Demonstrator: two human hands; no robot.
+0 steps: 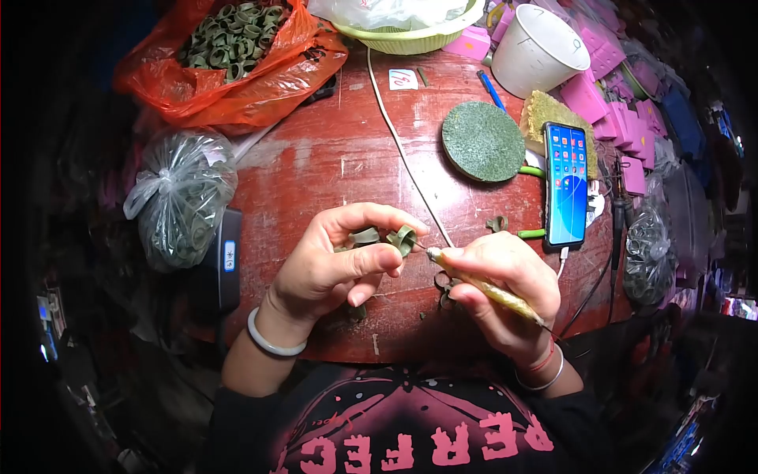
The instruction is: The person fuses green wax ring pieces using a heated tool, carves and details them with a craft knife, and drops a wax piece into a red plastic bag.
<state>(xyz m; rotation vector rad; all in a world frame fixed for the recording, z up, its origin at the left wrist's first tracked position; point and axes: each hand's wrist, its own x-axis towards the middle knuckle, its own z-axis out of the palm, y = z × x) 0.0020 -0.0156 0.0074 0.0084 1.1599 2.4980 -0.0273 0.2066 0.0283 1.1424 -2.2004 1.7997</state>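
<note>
I see my left fingers (384,256) pinching a small green ring (406,240) above the red counter (316,170); from its right, my right fingers (469,295) grip a slender yellowish tool (504,297), long axis slanting toward it.

Blk tee (237,430) w/ pink wing-like print (359,403) + pink block lettering (452,446) below both grips, pale bangle (268,344) behind L hand (335,257) grip, red cord (542,364) + thin white band (560,370) behind R hand (513,292) grip.
</note>
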